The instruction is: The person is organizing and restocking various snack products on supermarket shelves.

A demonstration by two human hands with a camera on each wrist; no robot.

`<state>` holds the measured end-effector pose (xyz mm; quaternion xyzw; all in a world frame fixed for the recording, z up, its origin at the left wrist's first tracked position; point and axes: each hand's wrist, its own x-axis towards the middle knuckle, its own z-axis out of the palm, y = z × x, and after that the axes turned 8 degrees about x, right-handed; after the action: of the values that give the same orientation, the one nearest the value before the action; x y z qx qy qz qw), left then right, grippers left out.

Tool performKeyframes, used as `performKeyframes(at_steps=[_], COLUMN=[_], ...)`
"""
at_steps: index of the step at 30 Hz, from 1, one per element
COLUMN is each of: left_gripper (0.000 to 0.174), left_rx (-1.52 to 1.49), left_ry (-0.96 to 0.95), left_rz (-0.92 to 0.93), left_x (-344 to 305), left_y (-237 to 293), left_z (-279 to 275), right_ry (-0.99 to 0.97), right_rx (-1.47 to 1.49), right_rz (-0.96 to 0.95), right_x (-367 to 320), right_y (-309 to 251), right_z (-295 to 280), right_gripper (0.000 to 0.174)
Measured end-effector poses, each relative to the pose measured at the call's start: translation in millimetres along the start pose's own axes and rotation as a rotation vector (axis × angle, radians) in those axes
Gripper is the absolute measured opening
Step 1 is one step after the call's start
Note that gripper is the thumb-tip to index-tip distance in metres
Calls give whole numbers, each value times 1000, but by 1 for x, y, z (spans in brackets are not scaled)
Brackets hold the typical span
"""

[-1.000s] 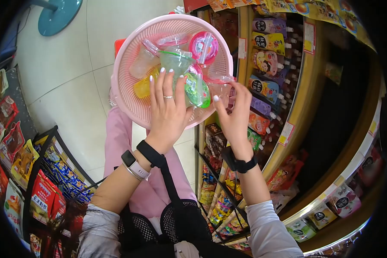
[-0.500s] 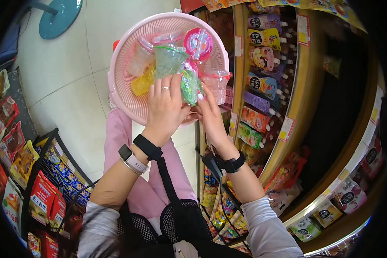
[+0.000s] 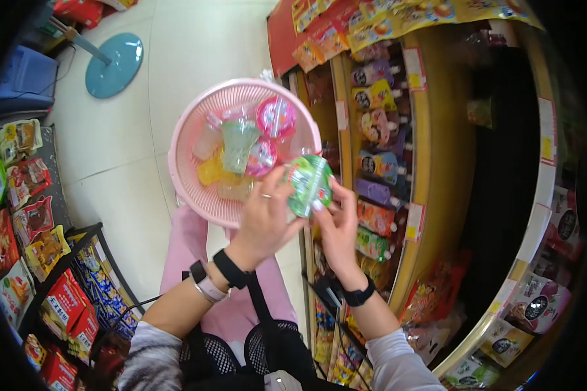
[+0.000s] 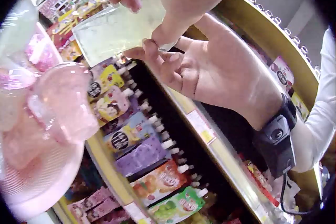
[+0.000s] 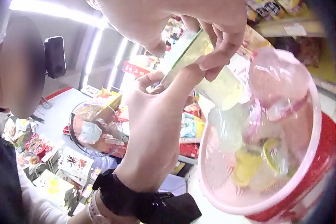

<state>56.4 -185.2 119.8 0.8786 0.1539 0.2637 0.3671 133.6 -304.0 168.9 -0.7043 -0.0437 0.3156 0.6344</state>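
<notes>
A jelly cup with a printed green lid is held over the near right rim of the pink basket. My left hand grips it from the left, while my right hand pinches its right edge. In the left wrist view the cup's pale, clear body lies sideways between the fingers. Several other cups sit in the basket, among them a pale green one, a yellow one and pink-lidded ones, one with a clear straw-like strip across its lid.
Shelves of spouted pouches stand close on the right, with a wooden shelf edge and price tags. Snack bags fill a rack at left. A round teal base stands on the tiled floor beyond.
Both hands have lifted the green-lidded cup from among the others to the basket's near right rim. The right hand first left another clear cup at the right. The basket appears lower in view.
</notes>
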Motion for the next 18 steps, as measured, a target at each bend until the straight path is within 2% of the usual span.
performKeyframes(at_steps=[2,3,5,8,10,15,17,18], left_gripper=[78,78,78,67,62,56,56,56], left_rx=[-174,-170,-266,-236,-303,-431,-445,-442], left_ry=[6,25,120,168,152,46,-191,-194], left_rz=[-6,17,178,316,377,356,289,288], left_x=[20,35,69,123,153,198,206,207], left_y=[24,38,66,110,137,181,182,178], left_z=[16,24,35,51,68,103,119,127], right_ry=[46,91,140,254,332,378,380,362], right_rx=[-54,-54,-41,-45,10,46,-18,-19], right_rz=[-129,-184,-247,-480,-554,-536,-456,-370], right_x=[3,5,7,23,32,63,81,86], right_y=[-20,-32,-65,-104,-131,-162,-157,-154], right_z=[-20,-32,-55,-92,-112,-172,-196,-202], right_gripper=[47,46,43,41,40,46,52,55])
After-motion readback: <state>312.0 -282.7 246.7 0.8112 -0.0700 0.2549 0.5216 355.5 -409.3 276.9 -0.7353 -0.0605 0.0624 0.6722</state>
